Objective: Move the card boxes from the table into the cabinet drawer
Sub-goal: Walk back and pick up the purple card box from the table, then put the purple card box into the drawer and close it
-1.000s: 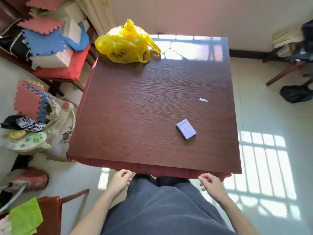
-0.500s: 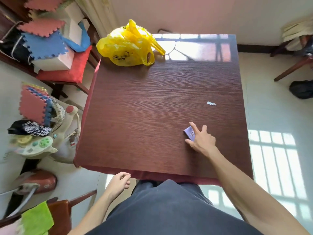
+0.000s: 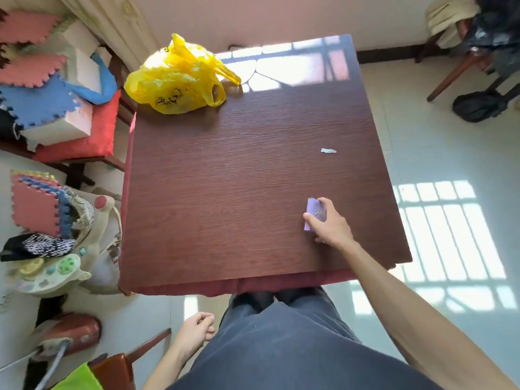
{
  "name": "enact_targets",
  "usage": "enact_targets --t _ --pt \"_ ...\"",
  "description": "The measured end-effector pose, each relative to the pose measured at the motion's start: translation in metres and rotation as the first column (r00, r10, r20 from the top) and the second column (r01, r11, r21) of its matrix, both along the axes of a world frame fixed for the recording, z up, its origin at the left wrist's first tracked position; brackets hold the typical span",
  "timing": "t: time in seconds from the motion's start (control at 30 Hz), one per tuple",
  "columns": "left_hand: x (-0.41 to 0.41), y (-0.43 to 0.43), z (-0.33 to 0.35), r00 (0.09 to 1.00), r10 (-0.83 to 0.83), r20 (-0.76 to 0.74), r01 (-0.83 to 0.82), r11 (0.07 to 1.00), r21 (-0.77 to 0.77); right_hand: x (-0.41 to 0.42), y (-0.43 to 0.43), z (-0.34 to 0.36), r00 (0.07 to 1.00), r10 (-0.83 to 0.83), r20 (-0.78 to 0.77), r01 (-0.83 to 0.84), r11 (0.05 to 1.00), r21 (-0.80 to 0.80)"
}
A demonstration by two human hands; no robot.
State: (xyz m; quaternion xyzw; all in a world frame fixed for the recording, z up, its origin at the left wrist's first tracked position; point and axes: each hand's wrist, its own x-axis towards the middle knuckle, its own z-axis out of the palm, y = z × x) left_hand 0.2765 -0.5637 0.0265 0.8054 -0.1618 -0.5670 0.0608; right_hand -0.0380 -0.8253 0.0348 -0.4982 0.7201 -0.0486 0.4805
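**Purple card box in right-hand grasp, near table edge**

I find the right hand (image 3: 332,226) pinching the purple card box (image 3: 313,213), thumb on its near side, fingers over the far side, box tilted on the wooden table (image 3: 225,192). I judge it light, stiff, smooth; the grip across the short sides suits. Left hand (image 3: 194,332) hangs loosely curled, empty. No cabinet in view.

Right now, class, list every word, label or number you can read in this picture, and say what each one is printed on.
None can be read.
Yellow plastic bag: dark printed characters on its side, too blurred to read.
Purple card box in the right hand: a small pale mark on its face, too small to read.
White paper scrap: no print visible.
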Motion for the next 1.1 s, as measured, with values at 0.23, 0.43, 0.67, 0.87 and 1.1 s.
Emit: enact_targets --t 0.23,0.43,0.67,0.87,1.1 --pt "0.025 -0.02 -0.022 0.952 -0.303 -0.035 0.304 0.952 0.041 -0.057 0.144 0.006 0.761 -0.553 0.339 0.51 0.833 0.214" --pt "0.021 -0.047 -0.051 0.756 -0.655 0.003 0.651 0.751 0.109 -0.073 0.322 0.0 0.203 -0.9 0.385 0.883 0.338 0.325" --pt "-0.11 -0.067 -0.064 0.426 -0.902 -0.07 0.904 0.421 0.067 -0.061 0.478 0.011 -0.38 -0.833 0.402 0.897 -0.226 0.379" --pt "-0.296 -0.05 -0.031 0.054 -0.997 -0.056 0.992 0.059 -0.108 -0.091 0.562 0.0 -0.525 -0.755 0.394 0.839 -0.38 0.389" --pt "-0.446 -0.009 -0.008 -0.075 -0.997 0.001 0.982 -0.074 -0.175 -0.205 0.616 -0.013 -0.593 -0.692 0.411 0.797 -0.435 0.418"
